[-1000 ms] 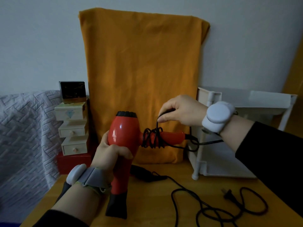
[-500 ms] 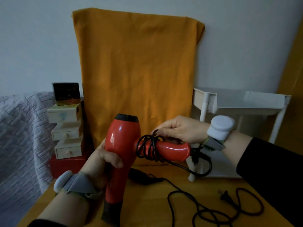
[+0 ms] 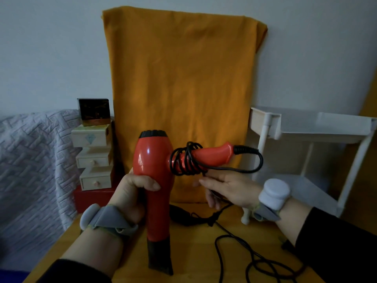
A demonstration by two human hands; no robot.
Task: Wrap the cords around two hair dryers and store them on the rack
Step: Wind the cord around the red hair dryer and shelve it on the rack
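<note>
Red hair dryer (image 3: 152,160) clamped in left hand (image 3: 130,193); cord (image 3: 244,149) winding underway; right hand (image 3: 228,188) at cord, hold unclear. Next, likely: loop over handle (image 3: 214,155).

Finishes noted.
Hair dryer (image 3: 152,160) in left hand (image 3: 130,193) is shining glossy plastic; cord (image 3: 244,149) is looking smooth black; cloth (image 3: 179,78) behind is hanging matt; table (image 3: 193,252) below is showing wood.

black hair dryer (image 3: 183,216): mostly hidden behind red hair dryer (image 3: 152,160)
loose cord (image 3: 216,248): cut off by bottom edge
right hand (image 3: 230,188): grip on wrapped cord (image 3: 188,158) unclear
</note>
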